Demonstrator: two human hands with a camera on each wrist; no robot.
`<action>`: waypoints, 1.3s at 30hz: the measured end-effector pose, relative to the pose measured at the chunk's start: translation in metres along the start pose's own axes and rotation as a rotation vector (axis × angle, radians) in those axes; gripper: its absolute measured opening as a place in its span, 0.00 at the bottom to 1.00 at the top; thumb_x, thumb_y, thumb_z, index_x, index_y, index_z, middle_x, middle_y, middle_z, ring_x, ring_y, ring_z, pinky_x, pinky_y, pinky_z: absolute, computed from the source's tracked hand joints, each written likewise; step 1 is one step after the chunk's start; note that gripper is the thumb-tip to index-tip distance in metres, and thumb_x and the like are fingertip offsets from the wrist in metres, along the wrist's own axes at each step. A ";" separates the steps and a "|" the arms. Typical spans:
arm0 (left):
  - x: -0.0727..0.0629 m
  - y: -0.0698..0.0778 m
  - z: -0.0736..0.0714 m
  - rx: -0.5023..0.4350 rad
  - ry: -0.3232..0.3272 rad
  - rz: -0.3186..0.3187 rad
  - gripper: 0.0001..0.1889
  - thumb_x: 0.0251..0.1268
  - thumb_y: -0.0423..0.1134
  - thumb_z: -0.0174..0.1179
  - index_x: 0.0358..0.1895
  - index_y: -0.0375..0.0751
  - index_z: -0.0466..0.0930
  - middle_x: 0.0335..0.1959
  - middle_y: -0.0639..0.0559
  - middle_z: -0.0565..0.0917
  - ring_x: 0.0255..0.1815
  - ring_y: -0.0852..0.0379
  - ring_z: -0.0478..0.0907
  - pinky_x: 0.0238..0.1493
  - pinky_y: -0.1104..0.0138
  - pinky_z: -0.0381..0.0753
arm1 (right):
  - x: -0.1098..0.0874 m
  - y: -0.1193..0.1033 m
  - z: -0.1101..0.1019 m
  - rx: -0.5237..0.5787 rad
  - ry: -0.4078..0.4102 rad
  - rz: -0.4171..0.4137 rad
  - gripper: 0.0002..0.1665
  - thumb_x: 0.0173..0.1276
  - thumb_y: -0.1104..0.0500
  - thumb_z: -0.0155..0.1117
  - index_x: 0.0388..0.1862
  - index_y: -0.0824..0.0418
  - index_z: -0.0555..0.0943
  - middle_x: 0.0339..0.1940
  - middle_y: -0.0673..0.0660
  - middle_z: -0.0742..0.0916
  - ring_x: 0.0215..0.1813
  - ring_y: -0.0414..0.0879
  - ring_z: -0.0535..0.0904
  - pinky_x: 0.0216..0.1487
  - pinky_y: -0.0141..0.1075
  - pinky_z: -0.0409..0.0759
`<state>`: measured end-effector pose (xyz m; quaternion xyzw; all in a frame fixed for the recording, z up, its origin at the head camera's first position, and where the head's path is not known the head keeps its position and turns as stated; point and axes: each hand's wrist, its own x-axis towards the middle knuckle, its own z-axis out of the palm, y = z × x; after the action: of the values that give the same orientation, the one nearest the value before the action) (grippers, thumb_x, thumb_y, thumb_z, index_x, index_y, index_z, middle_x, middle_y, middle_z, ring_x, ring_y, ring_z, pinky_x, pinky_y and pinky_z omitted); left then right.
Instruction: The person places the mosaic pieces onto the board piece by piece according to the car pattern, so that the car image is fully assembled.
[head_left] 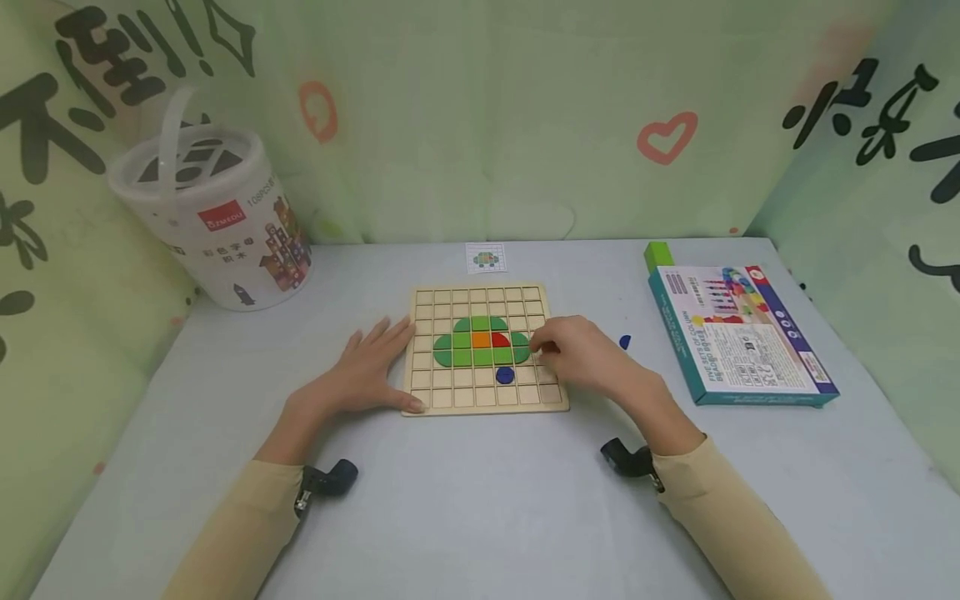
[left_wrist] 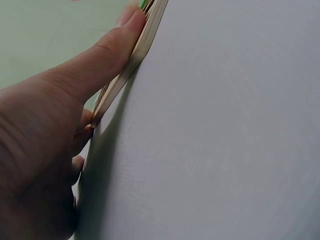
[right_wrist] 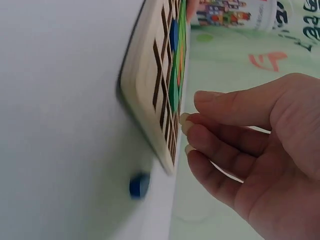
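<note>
A square wooden grid board lies on the table. On it, several green pieces form a rounded shape around an orange square and a red piece. Just below them are blue pieces forming a disc. My left hand rests at the board's left side, fingers spread, its thumb on the near left corner. Over the right side, my right hand has its bent fingertips right at the rightmost green piece. In the right wrist view, no piece shows between its thumb and fingers.
A small blue piece lies right of the board. Behind the board is a small picture card. A flat box lies at the right, a green block by its far corner. A white lidded bucket stands back left.
</note>
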<state>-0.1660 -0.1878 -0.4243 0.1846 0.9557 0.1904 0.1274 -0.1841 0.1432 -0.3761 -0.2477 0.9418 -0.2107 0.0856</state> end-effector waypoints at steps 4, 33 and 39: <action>0.000 0.001 -0.001 0.002 0.002 0.002 0.68 0.41 0.73 0.70 0.81 0.44 0.43 0.84 0.49 0.44 0.84 0.40 0.35 0.79 0.36 0.34 | -0.011 0.017 -0.008 -0.013 0.005 0.046 0.11 0.66 0.68 0.62 0.44 0.64 0.87 0.37 0.55 0.87 0.36 0.46 0.77 0.39 0.37 0.79; 0.001 0.000 -0.001 0.004 -0.001 -0.002 0.67 0.42 0.72 0.70 0.81 0.43 0.43 0.84 0.50 0.44 0.84 0.40 0.35 0.79 0.37 0.34 | -0.030 0.030 -0.008 -0.061 -0.123 0.121 0.09 0.59 0.70 0.62 0.36 0.60 0.84 0.31 0.54 0.85 0.32 0.45 0.75 0.33 0.34 0.74; 0.002 0.000 0.000 0.001 -0.005 -0.004 0.68 0.41 0.73 0.70 0.81 0.44 0.43 0.84 0.50 0.44 0.84 0.41 0.34 0.79 0.37 0.33 | -0.031 0.030 -0.010 -0.001 -0.109 0.111 0.12 0.63 0.70 0.60 0.36 0.58 0.87 0.36 0.54 0.88 0.36 0.46 0.78 0.37 0.37 0.78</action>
<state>-0.1675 -0.1869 -0.4249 0.1830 0.9559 0.1892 0.1300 -0.1730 0.1867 -0.3785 -0.2061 0.9482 -0.1913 0.1481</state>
